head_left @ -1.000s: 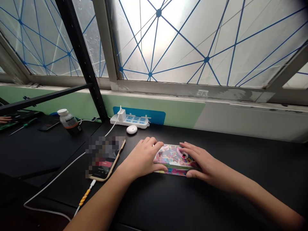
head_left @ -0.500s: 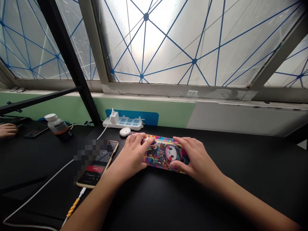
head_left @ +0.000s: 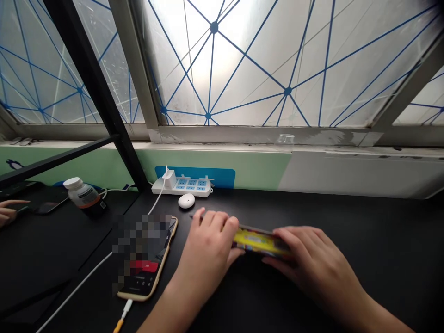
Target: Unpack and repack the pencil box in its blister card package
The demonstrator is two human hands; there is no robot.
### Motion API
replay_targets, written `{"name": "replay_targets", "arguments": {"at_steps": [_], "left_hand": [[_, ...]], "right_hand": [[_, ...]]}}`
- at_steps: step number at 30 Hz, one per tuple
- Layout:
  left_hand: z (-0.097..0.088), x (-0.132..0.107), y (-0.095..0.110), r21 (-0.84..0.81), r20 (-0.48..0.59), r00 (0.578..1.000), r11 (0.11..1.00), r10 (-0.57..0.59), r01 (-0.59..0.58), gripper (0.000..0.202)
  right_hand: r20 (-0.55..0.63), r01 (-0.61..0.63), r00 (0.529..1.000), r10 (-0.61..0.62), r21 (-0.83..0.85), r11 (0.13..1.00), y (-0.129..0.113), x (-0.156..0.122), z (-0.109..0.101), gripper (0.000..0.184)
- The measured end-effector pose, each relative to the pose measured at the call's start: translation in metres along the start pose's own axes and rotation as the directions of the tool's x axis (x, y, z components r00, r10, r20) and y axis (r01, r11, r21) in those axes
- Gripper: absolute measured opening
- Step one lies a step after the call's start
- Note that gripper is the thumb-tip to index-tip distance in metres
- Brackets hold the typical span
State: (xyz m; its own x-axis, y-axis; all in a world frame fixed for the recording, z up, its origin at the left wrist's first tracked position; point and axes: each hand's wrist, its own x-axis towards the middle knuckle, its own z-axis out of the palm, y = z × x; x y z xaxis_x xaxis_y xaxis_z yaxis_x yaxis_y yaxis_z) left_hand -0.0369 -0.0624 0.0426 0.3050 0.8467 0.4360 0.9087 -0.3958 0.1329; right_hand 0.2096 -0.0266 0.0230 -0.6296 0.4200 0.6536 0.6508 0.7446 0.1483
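A flat, brightly printed pencil case (head_left: pixel 259 242) sits low over the black desk (head_left: pixel 364 240), seen edge-on with a yellow side showing. My left hand (head_left: pixel 210 245) wraps round its left end, fingers curled over the top. My right hand (head_left: pixel 308 259) covers its right end, thumb underneath and fingers on top. Both hands grip it together.
A phone (head_left: pixel 149 259) on a white charging cable lies left of my hands. Behind are a white power strip (head_left: pixel 182 185), a small white oval case (head_left: pixel 186 200) and a pill bottle (head_left: pixel 83 194). Another person's hand (head_left: pixel 9 210) rests at the far left. A black shelf post (head_left: pixel 97 97) rises by the window.
The case has turned from showing its printed face to lying edge-on, with its yellow side toward me. Both hands stayed on its ends and shifted slightly nearer me.
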Motion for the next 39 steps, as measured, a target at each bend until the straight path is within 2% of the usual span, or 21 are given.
{"name": "replay_targets", "arguments": {"at_steps": [3, 8, 13, 15, 19, 21, 25, 30, 32, 35, 37, 39], "left_hand": [[0.006, -0.002, 0.005, -0.008, 0.081, 0.996, 1.000, 0.027, -0.027, 0.053], [0.020, -0.008, 0.007, 0.001, 0.084, 0.996, 1.000, 0.010, -0.010, 0.042], [0.021, -0.010, 0.005, 0.051, 0.208, 0.977, 0.998, -0.042, 0.032, 0.038], [0.021, -0.010, 0.004, 0.061, 0.203, 0.978, 0.998, -0.043, 0.031, 0.043], [0.028, -0.009, -0.004, 0.047, 0.133, 0.989, 0.998, -0.057, 0.051, 0.072], [0.036, -0.010, -0.009, 0.050, 0.157, 0.983, 0.995, -0.093, 0.086, 0.081], [0.045, -0.011, -0.016, 0.055, 0.239, 0.960, 0.989, -0.144, 0.135, 0.088], [0.039, -0.010, -0.002, 0.027, 0.228, 0.965, 0.992, -0.129, 0.126, 0.084], [0.037, -0.009, 0.004, 0.015, 0.195, 0.975, 0.994, -0.108, 0.107, 0.080], [0.037, -0.009, 0.007, 0.004, 0.180, 0.979, 0.995, -0.096, 0.097, 0.082], [0.039, -0.009, 0.003, -0.006, 0.216, 0.972, 0.995, -0.097, 0.101, 0.088], [0.039, -0.010, -0.002, -0.018, 0.258, 0.961, 0.994, -0.101, 0.109, 0.094]], "right_hand": [[-0.016, 0.064, 0.998, -0.065, -0.050, 0.997, -0.005, -0.009, 0.002, 0.017], [0.030, 0.120, 0.993, -0.119, -0.069, 0.990, -0.007, -0.014, 0.005, 0.027], [0.180, 0.076, 0.981, -0.068, -0.038, 0.996, -0.011, -0.017, 0.017, 0.029], [0.256, 0.055, 0.965, -0.054, 0.002, 0.998, -0.010, -0.018, 0.022, 0.035], [0.386, 0.032, 0.919, -0.080, 0.129, 0.991, -0.004, -0.016, 0.026, 0.063], [0.420, 0.023, 0.902, -0.103, 0.192, 0.981, 0.000, -0.014, 0.024, 0.068], [0.508, -0.048, 0.853, -0.119, 0.304, 0.952, 0.012, -0.008, 0.012, 0.067], [0.591, -0.160, 0.803, -0.076, 0.336, 0.928, 0.031, -0.003, -0.008, 0.057], [0.590, -0.185, 0.807, -0.027, 0.296, 0.937, 0.031, -0.001, -0.010, 0.049], [0.528, -0.163, 0.849, 0.024, 0.219, 0.962, 0.016, 0.001, -0.002, 0.046], [0.484, -0.113, 0.875, -0.001, 0.206, 0.972, 0.001, 0.000, 0.007, 0.058], [0.479, -0.072, 0.877, -0.041, 0.215, 0.974, -0.010, -0.001, 0.014, 0.074]]}}
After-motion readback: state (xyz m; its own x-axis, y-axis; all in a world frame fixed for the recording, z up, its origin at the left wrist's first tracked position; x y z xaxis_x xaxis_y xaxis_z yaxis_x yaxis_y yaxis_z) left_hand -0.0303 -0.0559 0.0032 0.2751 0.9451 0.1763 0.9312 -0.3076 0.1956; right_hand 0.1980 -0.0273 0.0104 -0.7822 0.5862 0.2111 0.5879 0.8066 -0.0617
